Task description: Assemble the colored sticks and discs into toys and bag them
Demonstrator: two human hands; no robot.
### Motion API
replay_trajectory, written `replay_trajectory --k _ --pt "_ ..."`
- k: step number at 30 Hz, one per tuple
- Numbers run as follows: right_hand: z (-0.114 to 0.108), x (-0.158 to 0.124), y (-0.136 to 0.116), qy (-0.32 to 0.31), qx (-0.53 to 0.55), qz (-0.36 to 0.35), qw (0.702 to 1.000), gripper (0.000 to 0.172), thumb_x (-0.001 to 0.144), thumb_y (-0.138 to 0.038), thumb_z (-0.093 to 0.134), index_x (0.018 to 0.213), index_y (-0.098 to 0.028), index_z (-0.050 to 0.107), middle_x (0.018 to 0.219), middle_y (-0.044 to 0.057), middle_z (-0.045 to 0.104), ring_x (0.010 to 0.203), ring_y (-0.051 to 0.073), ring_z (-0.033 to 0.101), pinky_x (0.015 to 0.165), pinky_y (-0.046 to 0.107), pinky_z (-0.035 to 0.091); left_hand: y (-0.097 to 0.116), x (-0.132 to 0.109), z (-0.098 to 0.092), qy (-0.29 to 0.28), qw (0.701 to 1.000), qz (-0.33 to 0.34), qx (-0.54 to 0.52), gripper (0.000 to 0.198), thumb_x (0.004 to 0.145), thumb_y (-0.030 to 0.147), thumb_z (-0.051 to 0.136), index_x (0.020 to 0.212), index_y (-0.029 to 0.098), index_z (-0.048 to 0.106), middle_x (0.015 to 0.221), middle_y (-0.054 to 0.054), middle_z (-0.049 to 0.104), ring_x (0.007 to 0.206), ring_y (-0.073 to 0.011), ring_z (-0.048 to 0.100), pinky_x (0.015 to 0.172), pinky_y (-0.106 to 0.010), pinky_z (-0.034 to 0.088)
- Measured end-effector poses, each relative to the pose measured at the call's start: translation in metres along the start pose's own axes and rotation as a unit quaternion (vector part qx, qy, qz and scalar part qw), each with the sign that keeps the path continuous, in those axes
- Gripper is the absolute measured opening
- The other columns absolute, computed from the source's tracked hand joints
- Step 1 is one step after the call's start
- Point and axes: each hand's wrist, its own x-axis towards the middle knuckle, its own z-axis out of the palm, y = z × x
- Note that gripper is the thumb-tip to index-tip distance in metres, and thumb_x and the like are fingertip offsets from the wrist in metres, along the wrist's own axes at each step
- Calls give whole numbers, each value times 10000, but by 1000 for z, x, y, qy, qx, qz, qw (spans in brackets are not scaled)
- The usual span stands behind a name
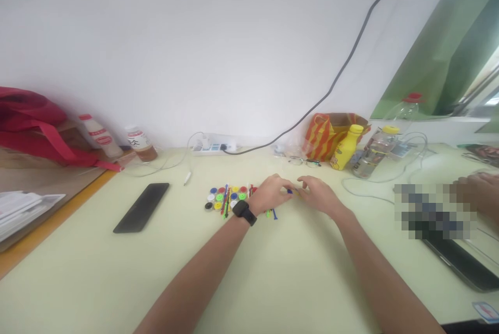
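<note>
My left hand (272, 192), with a black watch (245, 212) on its wrist, reaches over the right part of a group of small coloured pieces. Its fingers are closed in a pinch on a small blue plastic piece (289, 191). Just to the right, the fingertips of my right hand (318, 194) come together close to the left ones; a thin yellowish bit shows there, too small to name. Round coloured discs (220, 197) lie in rows left of my hands, with thin coloured plastic sticks (226, 201) between them. My left hand hides part of the group.
A black phone (141, 208) lies to the left. Bottles (142, 144), a power strip (212, 148), glasses (304, 162), a striped bag (323, 136) and a yellow bottle (346, 148) line the wall. Another person's hand (479, 196) is at the right, near a dark device (460, 261).
</note>
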Motion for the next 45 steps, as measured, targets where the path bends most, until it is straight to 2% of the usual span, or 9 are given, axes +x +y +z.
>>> replay_trajectory --k 4,9,13,17,21,26,36,40,45 --pt "-11 -4 11 40 -69 5 997 129 929 -291 577 974 -212 669 1028 77 716 992 230 636 750 301 397 -9 1 8 -22 999 -8 48 90 847 271 748 923 235 781 934 -33 767 1036 -247 636 912 -349 486" --pt "-16 -4 30 -8 -121 62 991 140 842 -334 674 788 -212 630 912 69 707 901 243 628 674 312 345 -16 0 13 -20 997 -16 72 92 880 279 721 946 237 768 962 -43 757 1052 -265 611 932 -388 451" --pt "-14 -2 32 -24 -106 66 992 94 832 -259 656 766 -212 611 907 55 708 867 222 626 661 302 336 -16 0 12 -15 996 -23 87 159 900 295 700 1034 230 755 1056 -58 755 1073 -271 603 961 -408 435" --pt "-16 -2 26 26 -82 55 995 99 860 -275 624 792 -214 587 926 49 705 857 213 613 661 298 337 -16 -1 -1 -24 995 -26 91 300 873 363 729 1142 229 724 1125 -59 741 1110 -276 615 976 -401 442" --pt "-21 -1 18 66 -38 65 995 124 883 -330 617 830 -222 586 890 37 700 814 205 606 662 292 341 -19 -1 -14 -42 995 -30 85 272 869 347 728 1112 225 736 1117 -55 740 1084 -260 650 949 -364 464" --pt "-17 1 19 88 -28 70 993 102 864 -314 640 851 -223 597 919 35 717 824 206 616 675 288 354 -23 0 -15 -57 995 -28 83 184 848 286 737 1021 228 765 1020 -41 765 1003 -242 676 882 -335 475" --pt "-14 3 24 33 -28 86 995 111 882 -274 650 830 -240 741 901 46 758 830 212 666 685 293 389 -21 0 -7 -46 995 -18 92 244 896 362 705 1110 256 756 1060 -43 752 1079 -257 638 943 -359 450" --pt "-15 2 21 44 -62 83 994 92 876 -253 641 827 -237 717 916 45 754 825 215 657 670 297 365 -17 0 0 -40 994 -19 102 141 908 315 697 1009 243 764 1030 -51 754 1062 -263 638 968 -382 441" --pt "-15 1 19 57 -84 95 990 37 879 -219 609 867 -218 645 887 55 722 776 205 626 646 289 333 -16 0 -13 -19 996 -21 85 234 933 354 671 1121 229 733 1128 -62 736 1077 -253 645 950 -365 471"
